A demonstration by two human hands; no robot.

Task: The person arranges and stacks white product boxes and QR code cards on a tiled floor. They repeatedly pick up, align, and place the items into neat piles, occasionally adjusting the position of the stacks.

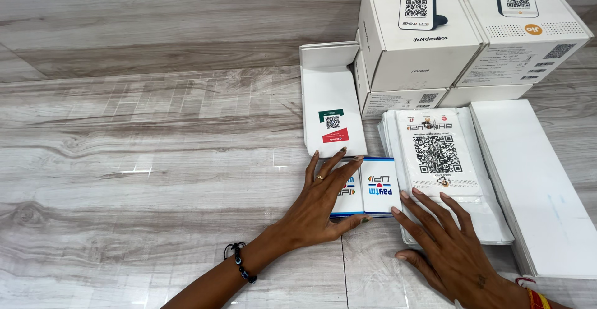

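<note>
1. Floor [143, 135]: grey wood-grain planks, matte, faint glare streaks.
2. White cardboard cartons [418, 32], boxy, stacked two high at the top right.
3. Open white carton lid [328, 94] lies flat, a small code sticker on it.
4. Left hand [323, 206], fingers spread flat, rests on two small blue-edged white boxes [367, 188]; not clenched.
5. Right hand [448, 244] lies open on a stack of plastic-sleeved code cards [438, 150]; flat white box [535, 184] beside.

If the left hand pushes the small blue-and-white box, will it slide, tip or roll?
The small blue-and-white box lies flat and low under the left hand, so it probably slides rather than tips. Its square edges make rolling unlikely. It looks like thin card, so probably light; the smooth floor may let it skid.
</note>
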